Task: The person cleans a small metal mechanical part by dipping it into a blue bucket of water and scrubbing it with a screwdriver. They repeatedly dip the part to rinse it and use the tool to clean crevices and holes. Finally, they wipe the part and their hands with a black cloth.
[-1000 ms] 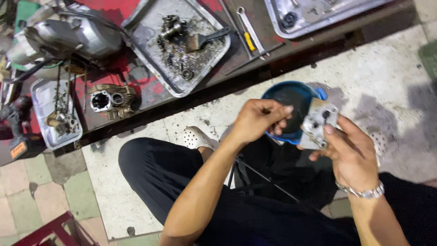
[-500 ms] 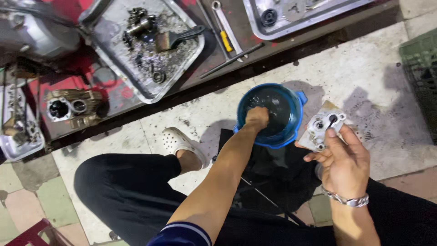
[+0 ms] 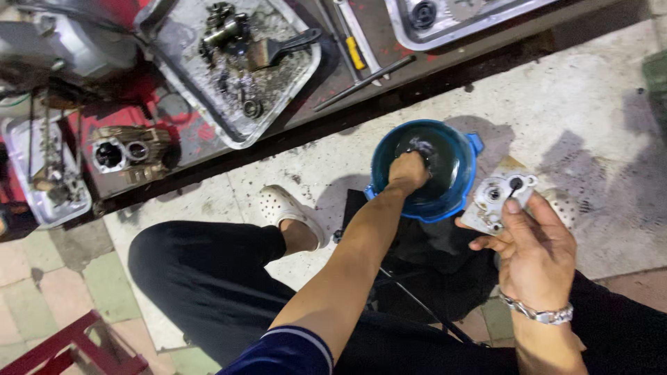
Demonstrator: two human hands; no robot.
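A pale metal engine cover plate [image 3: 501, 200] with round ports is pinched at its lower edge by the fingers [image 3: 515, 212] of the right hand [image 3: 533, 257], thumb on its face, held above the concrete floor [image 3: 597, 104] just right of a blue plastic bucket [image 3: 472, 147]. The plate nearly touches the bucket's rim. The left hand [image 3: 408, 172] is plunged inside the bucket, fingers curled downward over something dark at the bottom; what they clasp, if anything, cannot be told. A metal bracelet [image 3: 538, 314] circles the right wrist.

The bucket stands on the floor near the edge of a long, low metal workbench [image 3: 389, 83] that runs along the top of the view. A black cloth [image 3: 424, 271] lies under the bucket's near side, between the person's black-trousered legs, and a white clog [image 3: 285, 207] sits to the left. Open concrete stretches to the right of the plate and beyond it.

On the workbench, a steel tray [image 3: 292, 90] holds greasy gears and a brush; a cylinder head [image 3: 128, 154] lies at its left, a second tray [image 3: 479, 21] at the far right corner. A red stool [image 3: 62, 347] shows at lower left.
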